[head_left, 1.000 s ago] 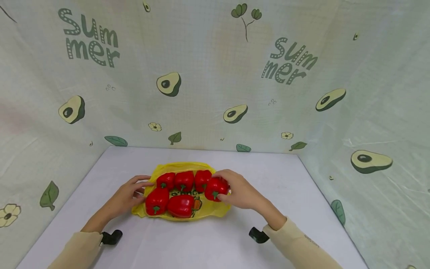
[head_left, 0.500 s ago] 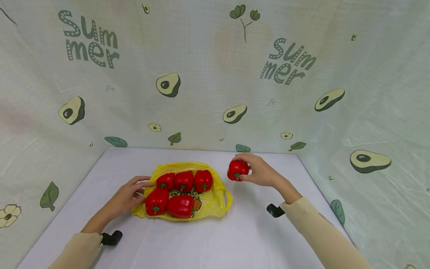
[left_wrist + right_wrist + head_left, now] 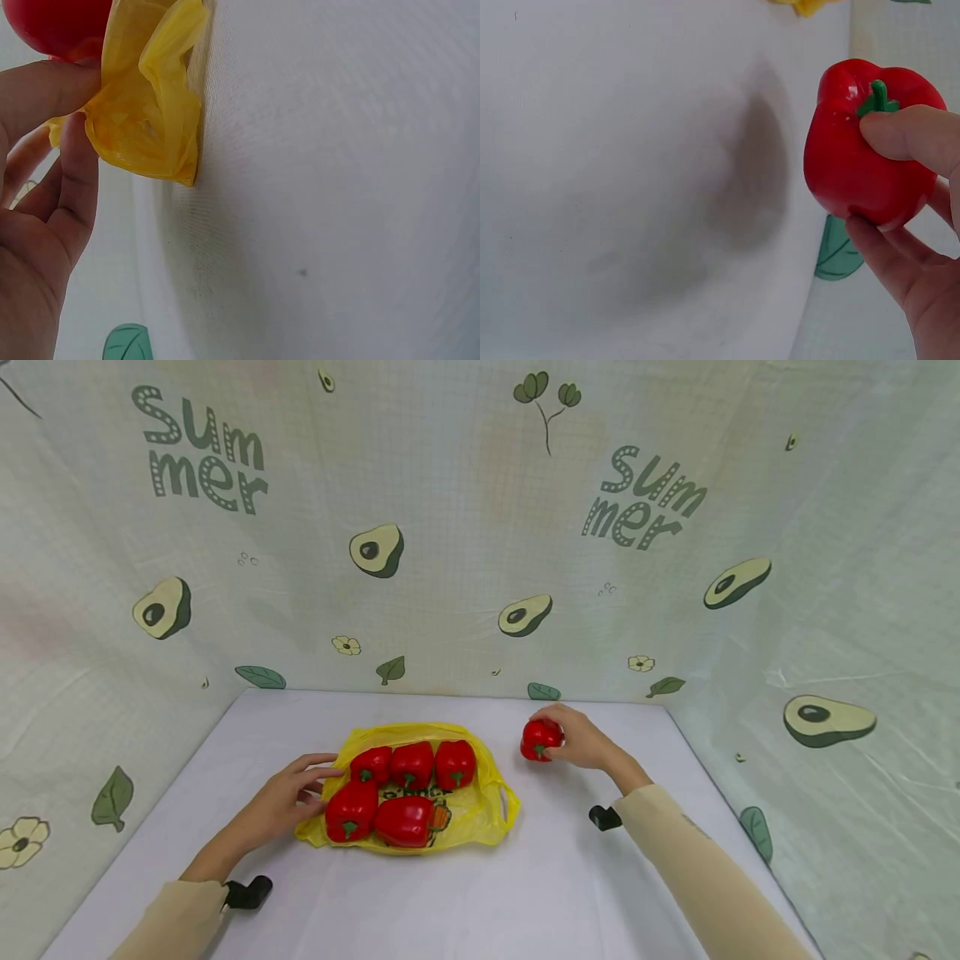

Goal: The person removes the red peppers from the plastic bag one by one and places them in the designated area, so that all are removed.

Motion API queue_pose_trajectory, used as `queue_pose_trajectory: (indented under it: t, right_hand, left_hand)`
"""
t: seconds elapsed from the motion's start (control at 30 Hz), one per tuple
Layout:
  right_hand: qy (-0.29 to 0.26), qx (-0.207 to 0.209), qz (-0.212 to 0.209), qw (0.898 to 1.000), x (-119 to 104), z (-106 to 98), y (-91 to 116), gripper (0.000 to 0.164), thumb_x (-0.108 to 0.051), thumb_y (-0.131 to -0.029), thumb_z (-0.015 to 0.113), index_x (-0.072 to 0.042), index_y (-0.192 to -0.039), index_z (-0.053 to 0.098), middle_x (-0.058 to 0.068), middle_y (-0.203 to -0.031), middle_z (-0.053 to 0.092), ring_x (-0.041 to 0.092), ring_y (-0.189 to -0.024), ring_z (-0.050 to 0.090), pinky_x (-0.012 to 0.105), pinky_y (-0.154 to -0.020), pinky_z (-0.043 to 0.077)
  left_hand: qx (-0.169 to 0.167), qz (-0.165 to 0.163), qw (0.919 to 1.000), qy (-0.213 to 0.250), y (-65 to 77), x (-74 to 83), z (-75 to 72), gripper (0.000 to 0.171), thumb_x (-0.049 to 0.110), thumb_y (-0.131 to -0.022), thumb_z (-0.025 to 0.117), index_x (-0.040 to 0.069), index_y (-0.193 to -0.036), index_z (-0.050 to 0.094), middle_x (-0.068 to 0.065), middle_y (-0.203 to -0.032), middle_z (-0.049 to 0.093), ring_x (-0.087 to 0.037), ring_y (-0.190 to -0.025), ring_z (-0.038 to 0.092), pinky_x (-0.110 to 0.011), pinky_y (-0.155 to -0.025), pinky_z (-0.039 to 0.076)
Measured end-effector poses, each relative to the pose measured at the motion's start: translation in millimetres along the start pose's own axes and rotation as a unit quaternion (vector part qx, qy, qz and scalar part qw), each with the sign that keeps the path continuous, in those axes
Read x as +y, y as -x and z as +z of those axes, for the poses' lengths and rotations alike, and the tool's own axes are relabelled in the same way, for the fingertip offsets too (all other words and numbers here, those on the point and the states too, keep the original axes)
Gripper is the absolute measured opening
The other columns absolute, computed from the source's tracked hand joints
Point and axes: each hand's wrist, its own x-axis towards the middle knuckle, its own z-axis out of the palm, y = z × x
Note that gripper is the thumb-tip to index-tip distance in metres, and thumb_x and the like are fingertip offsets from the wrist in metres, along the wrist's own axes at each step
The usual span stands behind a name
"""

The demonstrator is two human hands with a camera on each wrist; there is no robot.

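Note:
My right hand (image 3: 588,745) grips a glossy red bell pepper (image 3: 537,741) to the right of a yellow plastic bag (image 3: 480,828). In the right wrist view the thumb lies beside the green stem of this pepper (image 3: 847,161), with fingertips under it and a shadow on the table beside it. My left hand (image 3: 283,795) is at the bag's left edge; the left wrist view shows thumb and fingers pinching the yellow plastic (image 3: 146,120). Three peppers line the back of the bag, among them one at the right (image 3: 455,764). In front are a larger pepper (image 3: 352,810) and one on its side (image 3: 401,821).
The table (image 3: 450,910) has a white cover. A pale curtain (image 3: 450,468) printed with avocados and leaves rises behind it and along both sides. Black wrist cameras, such as the left one (image 3: 250,892), stick out from the sleeves.
The right hand has lifted a bell pepper off the bag's right end and carried it back and to the right. Most recently it shifted slightly further right. The left hand has stayed put.

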Motion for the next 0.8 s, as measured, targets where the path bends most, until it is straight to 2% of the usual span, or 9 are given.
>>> queue_pose_trajectory:
  t: [0.27,0.5,0.8]
  right_hand:
    - [-0.002,-0.017,0.038,0.999,17,12,-4,0.057,-0.001,-0.090,0.082,-0.008,-0.143,0.060,0.015,-0.143,0.060,0.038,-0.131,0.055,0.054,-0.102,0.059]
    - [-0.007,-0.035,0.068,0.997,21,17,-4,0.060,-0.001,-0.091,0.082,-0.012,-0.145,0.060,0.014,-0.147,0.058,0.037,-0.134,0.054,0.055,-0.104,0.057]
    - [-0.010,-0.055,0.057,0.997,22,13,-2,0.067,0.000,-0.090,0.082,-0.010,-0.151,0.056,0.016,-0.154,0.054,0.040,-0.140,0.050,0.058,-0.109,0.053]
  left_hand:
    - [0.005,0.010,0.9999,0.005,0.1,3.4,-2.7,0.052,-0.005,-0.090,0.080,0.010,-0.138,0.069,-0.018,-0.154,0.049,-0.026,-0.105,0.072,-0.020,-0.086,0.060]
    - [0.002,0.013,0.9999,0.007,0.0,4.1,-4.6,0.051,-0.004,-0.090,0.081,0.010,-0.138,0.069,-0.018,-0.154,0.049,-0.024,-0.104,0.072,-0.021,-0.086,0.061]
    - [0.002,0.009,0.9999,0.006,1.1,3.2,-4.4,0.051,-0.004,-0.090,0.081,0.010,-0.137,0.069,-0.018,-0.154,0.049,-0.023,-0.104,0.072,-0.021,-0.086,0.061]
